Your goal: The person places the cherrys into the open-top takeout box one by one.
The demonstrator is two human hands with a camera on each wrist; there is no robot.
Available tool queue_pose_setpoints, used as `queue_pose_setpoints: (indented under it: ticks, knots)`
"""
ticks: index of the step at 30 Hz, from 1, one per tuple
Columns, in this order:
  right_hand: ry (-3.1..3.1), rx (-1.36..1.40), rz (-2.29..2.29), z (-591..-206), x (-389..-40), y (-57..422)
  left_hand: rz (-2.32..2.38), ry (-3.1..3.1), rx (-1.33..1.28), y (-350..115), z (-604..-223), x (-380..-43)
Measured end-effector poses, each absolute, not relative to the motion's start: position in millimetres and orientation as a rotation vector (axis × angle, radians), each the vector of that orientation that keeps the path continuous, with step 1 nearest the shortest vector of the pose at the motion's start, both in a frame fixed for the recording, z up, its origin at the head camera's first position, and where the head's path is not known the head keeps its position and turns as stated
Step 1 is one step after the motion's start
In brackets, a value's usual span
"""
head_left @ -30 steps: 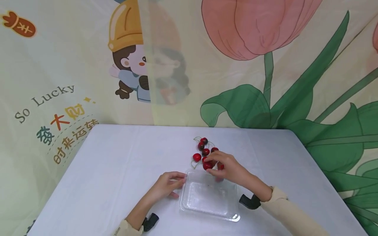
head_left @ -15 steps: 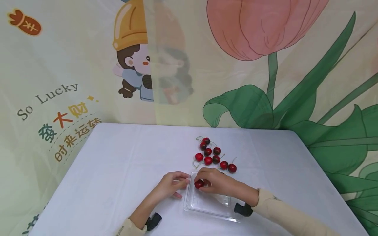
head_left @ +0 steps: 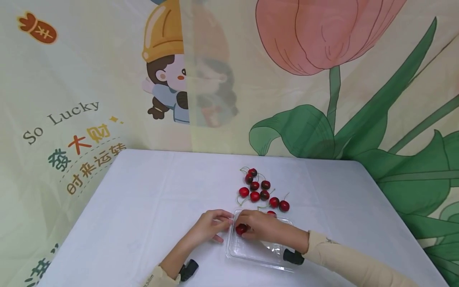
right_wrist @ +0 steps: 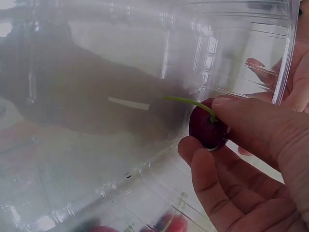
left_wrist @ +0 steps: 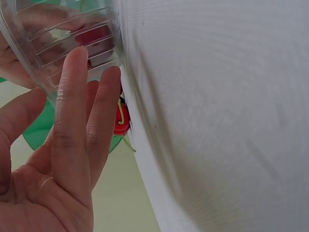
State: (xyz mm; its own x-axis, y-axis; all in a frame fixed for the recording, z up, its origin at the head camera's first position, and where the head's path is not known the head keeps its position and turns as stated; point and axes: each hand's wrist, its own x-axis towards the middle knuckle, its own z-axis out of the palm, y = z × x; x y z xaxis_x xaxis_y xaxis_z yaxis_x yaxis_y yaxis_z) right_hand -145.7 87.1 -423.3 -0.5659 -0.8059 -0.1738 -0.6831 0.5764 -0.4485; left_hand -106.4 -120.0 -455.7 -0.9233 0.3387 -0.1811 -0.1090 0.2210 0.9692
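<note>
A dark red cherry with a green stem is pinched between the thumb and fingers of my right hand. In the right wrist view this cherry is over the inside of the clear plastic container, near its left wall. Beside that wall, my left hand touches the container from outside, its fingers fairly straight. Several loose cherries with stems lie on the table behind the container. One more cherry shows partly behind my right hand.
A white cloth covers the table. Its back edge meets a printed curtain with a tulip and a cartoon figure. Black wrist devices sit on both wrists, the right one over the container's front right part.
My right hand has carried the cherry from the group behind the container leftward and down into it. The left hand stays at the container's left side. The head view has shifted slightly.
</note>
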Motion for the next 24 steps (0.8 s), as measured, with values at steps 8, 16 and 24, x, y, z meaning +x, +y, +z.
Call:
queue_pose_setpoints:
  ticks: [8,16,24]
  knots:
    - [2.440,-1.214,-0.528,-421,-146,89,1.731,2.162,0.210,-119,-456,-107]
    - [2.523,-1.124,-0.652,-399,-152,108,1.733,2.173,0.226,-120,-460,-107]
    - [2.731,-1.054,-0.865,-386,-173,155,1.717,2.196,0.222,-118,-460,-107]
